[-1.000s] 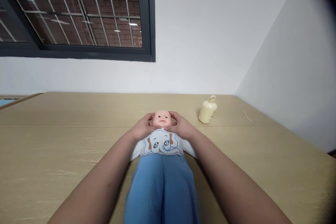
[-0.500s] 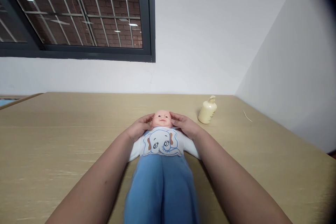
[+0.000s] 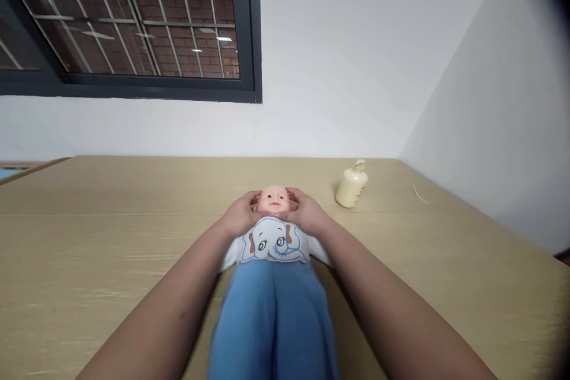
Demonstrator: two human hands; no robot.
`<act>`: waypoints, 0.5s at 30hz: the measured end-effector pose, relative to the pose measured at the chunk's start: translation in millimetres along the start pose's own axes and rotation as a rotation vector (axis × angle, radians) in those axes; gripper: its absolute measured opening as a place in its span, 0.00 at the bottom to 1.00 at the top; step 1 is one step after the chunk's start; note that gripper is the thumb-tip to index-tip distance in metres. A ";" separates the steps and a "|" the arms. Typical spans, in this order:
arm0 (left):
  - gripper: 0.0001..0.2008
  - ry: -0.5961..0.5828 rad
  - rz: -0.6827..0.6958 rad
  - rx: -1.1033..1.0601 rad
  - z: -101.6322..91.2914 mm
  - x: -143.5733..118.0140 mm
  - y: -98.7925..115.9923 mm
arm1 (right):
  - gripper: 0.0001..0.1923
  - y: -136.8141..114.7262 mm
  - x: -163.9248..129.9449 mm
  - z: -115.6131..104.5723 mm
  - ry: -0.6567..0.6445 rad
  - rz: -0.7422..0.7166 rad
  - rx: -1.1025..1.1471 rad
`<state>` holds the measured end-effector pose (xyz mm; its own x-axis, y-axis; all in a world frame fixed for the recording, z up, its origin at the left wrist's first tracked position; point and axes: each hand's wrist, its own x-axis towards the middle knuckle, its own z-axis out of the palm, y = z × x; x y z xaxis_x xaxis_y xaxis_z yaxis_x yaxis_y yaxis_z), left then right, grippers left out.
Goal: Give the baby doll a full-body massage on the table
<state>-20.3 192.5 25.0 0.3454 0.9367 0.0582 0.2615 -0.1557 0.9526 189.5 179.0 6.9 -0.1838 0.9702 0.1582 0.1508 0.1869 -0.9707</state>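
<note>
At the far left a dark-framed window with metal bars (image 3: pixel 129 24) looks out on a brick wall, above the pale wooden surface (image 3: pixel 89 249) that runs across the whole view; moving right, the person's left hand (image 3: pixel 240 218) lies against the left side of the head of a plastic baby doll in a white elephant-print top and blue trousers (image 3: pixel 274 249), its fingers (image 3: pixel 250 199) curled loosely around the cheek and neck, cupping and not clamped; the doll lies on its back in the middle of the surface, face up, head toward the wall and legs toward the person; the right hand (image 3: pixel 307 215) mirrors the left on the other side of the head, fingers (image 3: pixel 296 195) bent round it and thumb near the chin, again a light cupping hold; further right, well apart from the doll, a small cream plastic pump bottle (image 3: pixel 351 185) stands near the corner, with a thin pale stick (image 3: pixel 419 195) lying beyond it by the white wall; the doll looks light, its head hard and smooth, so somewhat slippery, while the clothed body seems soft and floppy; the torso under the arms looks the surest place to take hold, with the head supported
</note>
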 end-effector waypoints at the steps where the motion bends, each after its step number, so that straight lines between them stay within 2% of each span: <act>1: 0.38 -0.007 0.003 0.006 -1.0 -0.3 0.0 | 0.42 -0.8 0.0 -0.3 0.000 0.004 0.015; 7: 0.37 -0.078 0.056 -0.051 -9.3 0.7 -9.2 | 0.35 -6.6 -1.6 -9.6 -0.103 -0.048 0.081; 11: 0.37 -0.165 0.051 -0.244 -12.2 3.7 -17.1 | 0.31 2.3 1.8 -17.7 -0.174 -0.076 0.138; 15: 0.35 -0.146 0.011 -0.365 -9.7 4.3 -16.4 | 0.28 4.4 3.1 -16.8 -0.116 0.012 0.153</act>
<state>-31.9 202.1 12.5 0.4775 0.8772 0.0506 -0.0717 -0.0185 0.9973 205.9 185.4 6.2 -0.2953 0.9461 0.1332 0.0057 0.1412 -0.9900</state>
